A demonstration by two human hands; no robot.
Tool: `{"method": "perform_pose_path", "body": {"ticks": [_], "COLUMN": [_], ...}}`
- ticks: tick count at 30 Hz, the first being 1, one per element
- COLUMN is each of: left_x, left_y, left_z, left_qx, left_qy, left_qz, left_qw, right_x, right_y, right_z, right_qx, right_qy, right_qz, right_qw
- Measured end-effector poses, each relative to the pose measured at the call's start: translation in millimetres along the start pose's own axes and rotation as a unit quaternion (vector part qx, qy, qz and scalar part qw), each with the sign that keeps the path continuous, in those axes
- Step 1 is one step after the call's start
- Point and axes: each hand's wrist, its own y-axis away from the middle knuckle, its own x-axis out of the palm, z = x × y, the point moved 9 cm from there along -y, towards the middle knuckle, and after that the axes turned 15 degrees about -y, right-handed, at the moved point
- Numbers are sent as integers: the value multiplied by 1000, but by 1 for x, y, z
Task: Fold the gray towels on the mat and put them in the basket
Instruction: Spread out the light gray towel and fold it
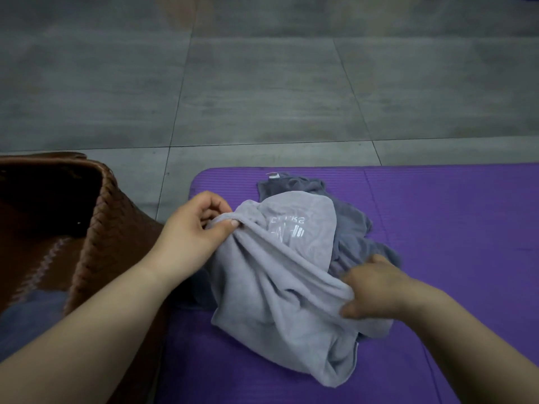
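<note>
The light gray towel (277, 287) was pinched by the fingers (226, 226) of the left hand (189, 231) and gripped by the right hand (376, 287), stretched from far left to near right over a darker towel (353, 225) on the mat (452, 223); the basket (96, 228) was set left, nearest the left hand.

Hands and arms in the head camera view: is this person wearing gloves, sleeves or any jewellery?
Nothing worn shows. The left hand and right hand are bare: no gloves, rings or watch. The left forearm and right forearm are bare to the picture's edge, so no sleeve is in view.
</note>
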Motion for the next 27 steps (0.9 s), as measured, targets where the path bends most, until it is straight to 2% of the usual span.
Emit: {"method": "perform_pose_path", "body": {"ticks": [1, 2, 3, 4, 6, 8, 10, 13, 17, 20, 23, 25, 27], "left_x": [2, 5, 9, 12, 13, 12, 12, -14, -89, -152, -207, -236, -254], "left_y": [-2, -4, -5, -8, -13, -15, -9, 6, 14, 28, 42, 47, 53], "left_z": [4, 8, 10, 10, 4, -12, -41, -99, -193, -265, -340, -394, -442], "left_qx": [-6, -12, -15, -17, -28, -33, -18, -4, -7, -4, 6, 26, 42], "left_qy": [-6, -15, -19, -15, 16, 34, -3, -34, -27, -50, -89, -115, -122], "left_qz": [3, 10, 13, 13, -2, 1, 53, 139, 174, 190, 192, 180, 180], "left_qw": [1000, 1000, 1000, 1000, 999, 999, 998, 990, 984, 981, 977, 977, 975], "right_x": [-2, -7, -10, -12, -19, -30, -36, -54, -132, -213, -297, -344, -379], "right_y": [-1, 1, 3, 7, 16, 29, 53, 104, 181, 256, 339, 387, 432], "right_z": [-8, -18, -29, -38, -44, -44, -34, -8, 38, 67, 104, 127, 137], "right_qx": [8, 26, 46, 56, 40, 33, 49, 84, 115, 148, 183, 180, 201], "right_qy": [7, -53, -172, -291, -449, -512, -544, -547, -517, -428, -257, -215, -232], "right_qz": [-38, -87, -127, -155, -183, -195, -198, -228, -239, -275, -335, -375, -389], "right_qw": [999, 994, 976, 942, 874, 836, 814, 801, 814, 848, 888, 883, 868]}}
